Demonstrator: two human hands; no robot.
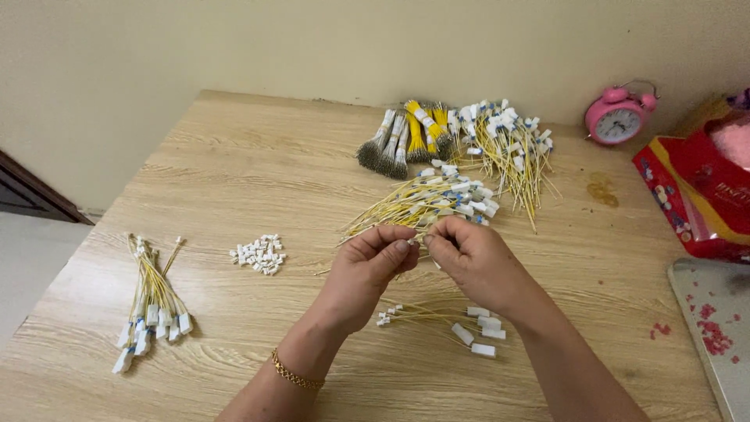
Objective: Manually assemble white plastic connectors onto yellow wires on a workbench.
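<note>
My left hand [369, 270] and my right hand [473, 262] meet above the middle of the wooden table [234, 172], fingertips pinched together on a thin yellow wire piece [423, 236] that is mostly hidden between them. Just beyond my fingers lies a loose pile of yellow wires with white connectors [426, 202]. Under my right wrist a few finished wires with white plugs [461, 322] rest on the table. A gold bracelet sits on my left wrist.
A heap of small white connectors [259, 253] lies left of my hands. A bundle of wired plugs [152, 301] is at the far left. Banded wire bundles [406, 139] and another wire pile [508, 141] sit at the back. A pink alarm clock [619, 116] and red box [695, 195] stand right.
</note>
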